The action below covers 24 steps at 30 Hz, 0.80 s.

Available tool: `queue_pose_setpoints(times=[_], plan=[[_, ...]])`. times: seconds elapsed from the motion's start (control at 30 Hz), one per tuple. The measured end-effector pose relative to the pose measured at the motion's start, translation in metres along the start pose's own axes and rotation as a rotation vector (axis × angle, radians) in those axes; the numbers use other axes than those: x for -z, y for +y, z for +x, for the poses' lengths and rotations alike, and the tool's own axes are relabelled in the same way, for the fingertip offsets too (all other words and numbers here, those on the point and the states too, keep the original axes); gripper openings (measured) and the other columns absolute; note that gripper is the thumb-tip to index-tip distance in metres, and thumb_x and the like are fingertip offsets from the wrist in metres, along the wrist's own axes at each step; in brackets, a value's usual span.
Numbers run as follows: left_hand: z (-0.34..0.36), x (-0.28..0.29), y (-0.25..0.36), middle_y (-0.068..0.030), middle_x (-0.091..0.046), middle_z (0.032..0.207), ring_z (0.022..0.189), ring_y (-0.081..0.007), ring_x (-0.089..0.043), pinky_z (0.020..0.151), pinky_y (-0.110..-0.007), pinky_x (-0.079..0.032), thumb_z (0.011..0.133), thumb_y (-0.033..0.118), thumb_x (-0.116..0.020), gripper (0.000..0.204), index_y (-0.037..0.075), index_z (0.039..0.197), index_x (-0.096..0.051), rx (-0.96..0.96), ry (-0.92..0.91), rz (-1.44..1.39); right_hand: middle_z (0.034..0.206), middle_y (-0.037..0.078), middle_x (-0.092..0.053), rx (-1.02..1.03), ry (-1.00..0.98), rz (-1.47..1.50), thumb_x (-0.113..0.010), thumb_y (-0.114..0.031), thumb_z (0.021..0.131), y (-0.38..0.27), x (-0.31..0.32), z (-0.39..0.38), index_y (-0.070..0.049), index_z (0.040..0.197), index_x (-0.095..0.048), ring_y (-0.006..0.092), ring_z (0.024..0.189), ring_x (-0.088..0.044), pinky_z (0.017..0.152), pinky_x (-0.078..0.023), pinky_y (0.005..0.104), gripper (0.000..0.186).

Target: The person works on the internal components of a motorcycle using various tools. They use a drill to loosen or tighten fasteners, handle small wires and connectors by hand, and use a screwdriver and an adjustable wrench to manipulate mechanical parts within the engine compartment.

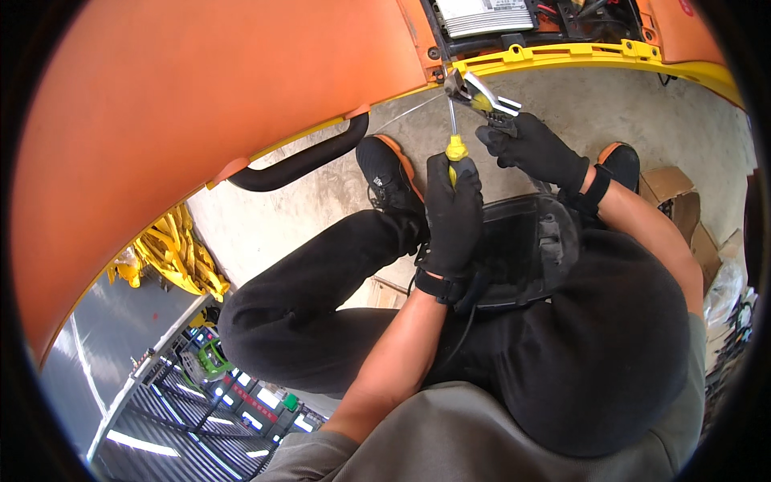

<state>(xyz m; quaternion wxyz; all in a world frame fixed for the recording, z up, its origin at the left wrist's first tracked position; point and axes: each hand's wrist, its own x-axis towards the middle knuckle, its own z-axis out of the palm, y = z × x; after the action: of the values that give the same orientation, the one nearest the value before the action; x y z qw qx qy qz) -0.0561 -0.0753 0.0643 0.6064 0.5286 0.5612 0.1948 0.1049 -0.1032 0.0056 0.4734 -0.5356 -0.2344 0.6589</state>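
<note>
Black gloves cover both my hands. My left hand (452,221) is closed around the handle of a yellow-handled screwdriver (456,149). The shaft points away from me, toward the yellow trim edge (554,55) of an orange machine; its tip is hard to make out. My right hand (542,151) grips a dark tool with pale, shiny strips (491,100). That tool's dark end lies beside the screwdriver's shaft, close to the trim. Its exact kind is unclear.
The orange panel (217,72) fills the upper left, with a black grab handle (305,157) on its edge. An open bay holds a silver finned box (486,16) and wiring. Yellow parts (173,249) lie at left. A cardboard box (671,189) stands at right.
</note>
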Motion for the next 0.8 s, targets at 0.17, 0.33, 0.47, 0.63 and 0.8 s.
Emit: queue_pose_setpoints(times=[0.17,0.33,0.47,0.63,0.8], plan=[[-0.002,-0.001,0.004,-0.0027,-0.049,0.072,0.061,-0.0087,-0.045,0.053,-0.026,-0.038,0.096,0.014,-0.05,0.011,0.004,0.094,-0.046,0.049,-0.001,-0.01,0.067,0.001,-0.051,-0.04,-0.003,-0.04,-0.063,-0.038,0.091,-0.002,0.001,-0.001,-0.002,0.085,-0.057,0.009,0.061,-0.054,0.059,-0.049,0.0258,0.037],[-0.001,-0.002,0.004,-0.0031,-0.048,0.071,0.061,-0.0093,-0.045,0.054,-0.027,-0.039,0.096,0.013,-0.05,0.01,0.003,0.094,-0.046,0.047,-0.006,-0.036,0.077,-0.001,-0.054,-0.007,-0.028,0.071,-0.063,-0.025,0.092,0.001,0.002,-0.005,-0.004,0.101,-0.053,0.0062,0.067,-0.054,0.059,-0.049,0.0239,0.025],[0.003,0.0,0.0,-0.0033,-0.048,0.071,0.06,-0.0095,-0.044,0.054,-0.027,-0.039,0.096,0.013,-0.049,0.01,0.003,0.096,-0.047,-0.018,0.022,0.032,0.065,0.001,-0.054,-0.022,-0.003,-0.17,-0.063,-0.034,0.092,-0.003,0.002,0.003,-0.003,0.08,-0.056,0.0086,0.057,-0.051,0.053,-0.044,0.0254,0.034],[0.002,0.003,-0.002,-0.0036,-0.049,0.071,0.059,-0.01,-0.045,0.054,-0.028,-0.039,0.096,0.014,-0.05,0.012,0.003,0.096,-0.047,-0.023,0.027,0.059,0.062,0.001,-0.052,-0.076,0.003,-0.094,-0.06,-0.04,0.092,-0.007,0.0,0.001,-0.003,0.075,-0.056,0.0085,0.055,-0.048,0.053,-0.043,0.0257,0.041],[-0.002,0.003,-0.001,-0.0041,-0.048,0.07,0.062,-0.0107,-0.047,0.055,-0.029,-0.039,0.096,0.015,-0.051,0.013,0.003,0.094,-0.047,0.033,0.021,0.052,0.059,0.001,-0.052,0.01,0.036,-0.13,-0.061,-0.038,0.092,-0.002,-0.002,-0.003,-0.003,0.077,-0.056,0.0095,0.054,-0.049,0.053,-0.043,0.0281,0.039]])
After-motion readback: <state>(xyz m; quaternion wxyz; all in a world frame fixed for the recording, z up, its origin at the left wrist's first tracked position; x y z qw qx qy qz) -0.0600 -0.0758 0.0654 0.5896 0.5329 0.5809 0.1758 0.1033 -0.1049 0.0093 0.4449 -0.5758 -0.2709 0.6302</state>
